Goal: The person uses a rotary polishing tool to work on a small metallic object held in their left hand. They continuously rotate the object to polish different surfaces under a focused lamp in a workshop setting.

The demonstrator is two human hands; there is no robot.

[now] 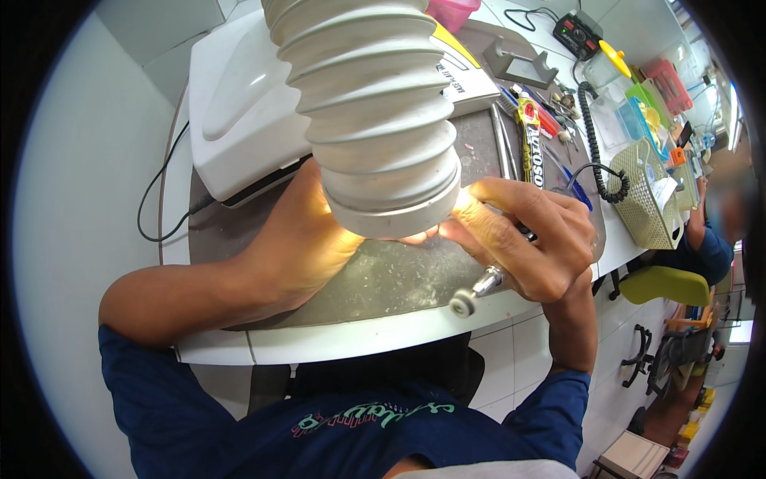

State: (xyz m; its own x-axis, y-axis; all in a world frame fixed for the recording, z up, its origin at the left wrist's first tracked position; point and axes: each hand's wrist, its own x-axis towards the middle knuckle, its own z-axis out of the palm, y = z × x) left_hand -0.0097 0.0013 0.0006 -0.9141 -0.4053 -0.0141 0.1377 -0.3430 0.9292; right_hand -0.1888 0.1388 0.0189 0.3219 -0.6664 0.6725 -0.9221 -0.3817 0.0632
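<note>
A ribbed white extraction hose (371,128) hangs over the work spot, and light glows at its mouth. My left hand (291,231) reaches under the hose from the left; its fingers are mostly hidden there, so what they hold is unseen. My right hand (535,231) is closed around a metal rotary handpiece (487,281), whose silver end points down toward the desk's front edge. Its fingertips reach to the right side of the hose mouth. Beneath both hands lies a dusty grey mat (391,295).
A white machine (239,96) with a cable stands left. Behind my right hand lie tools (531,132), a yellow box (471,76) and a coiled cord (594,128). A perforated basket (638,199) and another person (702,255) in a dark shirt are at the right.
</note>
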